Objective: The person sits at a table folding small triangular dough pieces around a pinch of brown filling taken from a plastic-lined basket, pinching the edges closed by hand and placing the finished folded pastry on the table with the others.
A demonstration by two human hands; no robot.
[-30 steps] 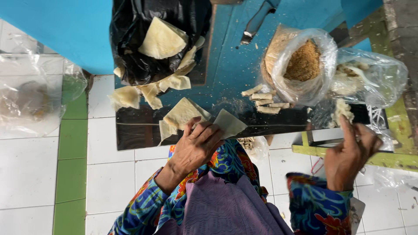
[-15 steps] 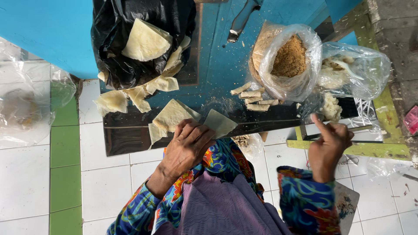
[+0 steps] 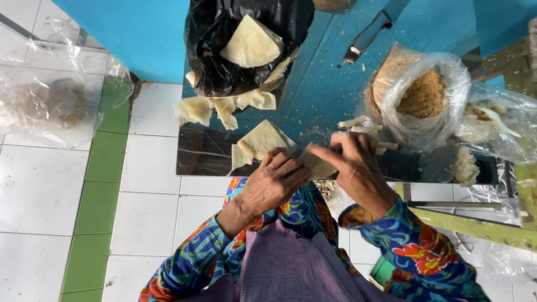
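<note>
My left hand (image 3: 274, 184) and my right hand (image 3: 355, 168) meet at the near edge of a dark board (image 3: 198, 156), both gripping one pale square wrapper sheet (image 3: 318, 166). The sheet shows between the fingers, partly hidden by them. Just left of it lies another pale sheet (image 3: 262, 140), folded to a triangle. Several rolled pale pieces (image 3: 358, 123) lie beyond my right hand. A clear bag of brown crumbly filling (image 3: 422, 95) stands open behind them.
A black plastic bag (image 3: 224, 61) holds more pale sheets (image 3: 251, 45), and several spill onto the blue table (image 3: 319, 84). A knife (image 3: 366, 39) lies at the back. Another clear bag (image 3: 495, 126) sits far right, a third (image 3: 47, 106) on the white tiled floor, left.
My right hand has come in from the right, near the clear bags, and joined my left hand on the wrapper sheet. The left hand stayed on the board.
</note>
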